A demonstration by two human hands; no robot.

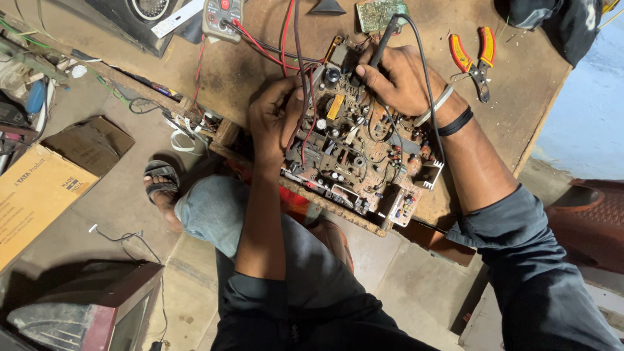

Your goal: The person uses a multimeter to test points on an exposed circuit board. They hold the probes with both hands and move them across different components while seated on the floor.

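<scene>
Board (364, 153), brown and crowded with parts, lies at the bench (260, 71) edge, centre. Left hand (274, 120), at its 9 o'clock, curls its fingers around red wires (305, 110). Right hand (400, 79), at 12 o'clock, grips a black probe (383, 40) tight. Pliers (473, 57) lie at 2 o'clock.

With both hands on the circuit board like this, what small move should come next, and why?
Probably a slight lowering of the black probe onto the board. The right hand grips it pen-style with its tip at the circuit board's far edge, while the left hand presses red and black leads against the board. Actual contact cannot be made out. The multimeter lies wired above on the workbench.
</scene>
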